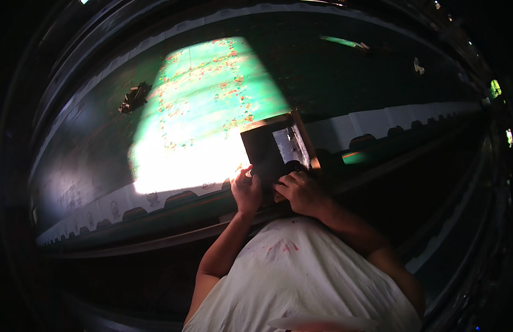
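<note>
A shallow wooden-framed tray (302,135) sits at the near edge of a long green table, directly in front of me. Its inside is mostly very dark, with a pale grey, shiny patch at the right. My left hand (247,192) is at the tray's near left corner, with its thumb and fingers bent round that edge. Over the tray's near right part, my right hand (302,192) is closed, its fingers curled down. Deep shadow hides what lies under those fingers; a small brownish edge shows beside them.
Bright light falls on the green table top (212,94), which has scattered red and orange specks. A white strip (115,207) with faint printed motifs and scalloped dark shapes runs along the near edge. A dark clump of objects (135,98) lies far left, a small pale piece (418,66) far right.
</note>
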